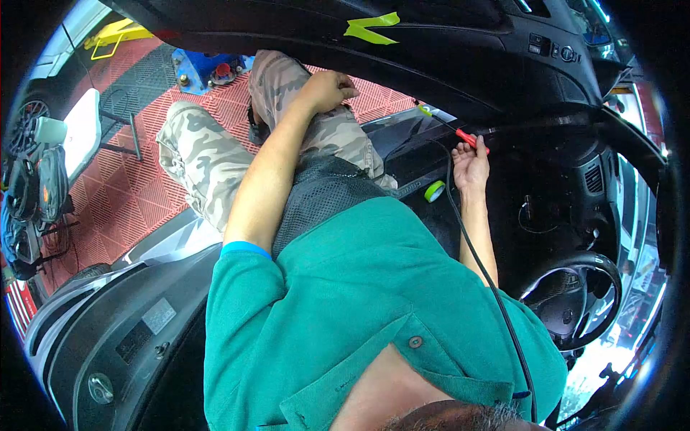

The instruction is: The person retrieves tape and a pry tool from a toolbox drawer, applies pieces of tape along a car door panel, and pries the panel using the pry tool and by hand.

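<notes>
My right hand (471, 169) is closed around the red-handled tool (468, 137), on the right inside the car. Its thin dark shaft points up and left toward the door edge, and its tip is too small to make out. Near that shaft is a bit of yellow-green tape (425, 110). My left hand (329, 92) rests over my raised knee in camouflage trousers (277, 75), fingers loosely bent with nothing in them. Below the tool, a roll of green tape (434, 191) lies by the door sill (406, 188).
A black cable (460, 223) runs from my shoulder past my right forearm. The door panel (445, 50) above carries yellow-green tape strips (371, 29). A steering wheel (611, 287) is at right. Red floor tiles (122, 201), a blue metal base (198, 72) and bags (43, 187) are at left.
</notes>
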Demonstrator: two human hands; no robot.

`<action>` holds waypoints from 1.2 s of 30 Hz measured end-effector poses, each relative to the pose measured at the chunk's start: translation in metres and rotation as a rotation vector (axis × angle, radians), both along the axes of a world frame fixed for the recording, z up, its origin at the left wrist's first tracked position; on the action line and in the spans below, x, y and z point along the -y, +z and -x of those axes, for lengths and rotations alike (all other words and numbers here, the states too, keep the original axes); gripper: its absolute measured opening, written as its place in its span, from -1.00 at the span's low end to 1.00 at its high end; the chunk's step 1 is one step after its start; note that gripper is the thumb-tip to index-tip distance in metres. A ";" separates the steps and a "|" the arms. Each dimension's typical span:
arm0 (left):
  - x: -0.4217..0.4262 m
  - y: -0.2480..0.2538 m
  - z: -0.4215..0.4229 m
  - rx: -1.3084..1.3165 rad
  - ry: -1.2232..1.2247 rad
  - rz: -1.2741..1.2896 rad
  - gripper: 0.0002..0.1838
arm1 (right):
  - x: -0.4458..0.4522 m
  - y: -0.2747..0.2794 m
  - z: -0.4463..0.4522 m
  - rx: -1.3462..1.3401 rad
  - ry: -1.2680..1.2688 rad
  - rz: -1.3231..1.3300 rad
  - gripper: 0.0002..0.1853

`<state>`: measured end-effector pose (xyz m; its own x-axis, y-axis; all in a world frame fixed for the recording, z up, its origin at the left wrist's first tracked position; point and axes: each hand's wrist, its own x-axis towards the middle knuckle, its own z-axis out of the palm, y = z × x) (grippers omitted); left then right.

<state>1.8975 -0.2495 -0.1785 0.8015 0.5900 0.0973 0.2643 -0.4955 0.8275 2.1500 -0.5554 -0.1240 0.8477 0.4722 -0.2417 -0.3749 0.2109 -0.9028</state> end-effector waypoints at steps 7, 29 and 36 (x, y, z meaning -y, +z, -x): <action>0.000 0.001 0.001 0.009 0.004 0.061 -0.66 | -0.018 0.041 0.034 0.237 0.287 -0.217 -0.67; -0.006 -0.009 0.004 0.157 0.071 0.117 -0.66 | -0.171 0.233 0.118 2.152 0.801 0.120 -0.77; -0.007 -0.007 0.004 0.140 0.063 0.081 -0.60 | -0.188 0.258 0.144 2.115 0.952 0.246 -0.87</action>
<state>1.8931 -0.2427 -0.1858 0.7449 0.6487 0.1560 0.1715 -0.4121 0.8949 2.0062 -0.3670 0.1335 -0.4559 0.8506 0.2619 0.8816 0.4719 0.0018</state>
